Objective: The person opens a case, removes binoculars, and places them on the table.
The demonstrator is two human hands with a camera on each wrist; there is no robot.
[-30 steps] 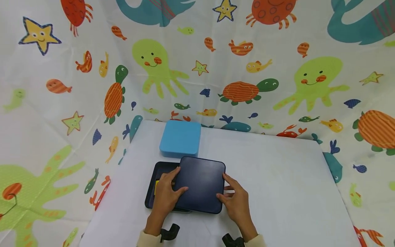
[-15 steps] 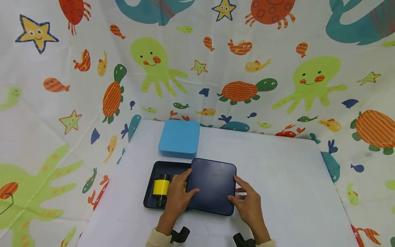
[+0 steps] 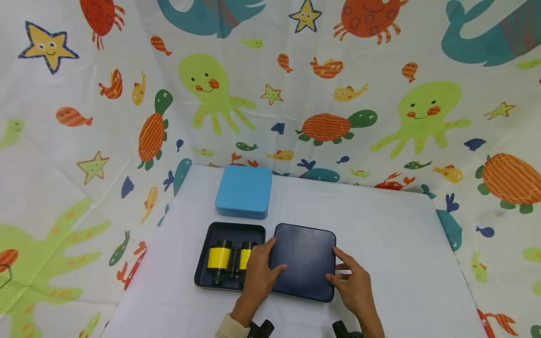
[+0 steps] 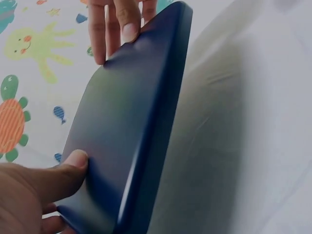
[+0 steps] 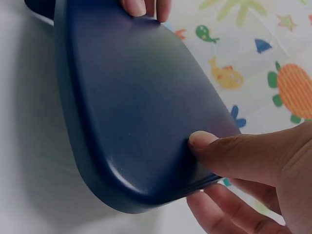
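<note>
A dark navy box lid (image 3: 302, 262) is held flat between both hands, to the right of the dark box base. My left hand (image 3: 258, 272) grips its left edge, thumb on top. The right hand (image 3: 353, 284) pinches the opposite edge, with the thumb on the upper face and the fingers beneath. In the left wrist view the lid (image 4: 126, 107) hangs over the white cloth and casts a shadow. Inside the open box base (image 3: 198, 263) lie black and yellow binoculars (image 3: 219, 258), their right barrel partly hidden behind my left hand.
A closed light blue box (image 3: 243, 191) stands behind the dark box base. White cloth (image 3: 389, 253) covers the table, and a curtain (image 3: 270, 47) printed with sea animals hangs at the back and sides.
Both hands have carried the lid to the right, off the box base. The binoculars inside, at first mostly covered, have come into view.
</note>
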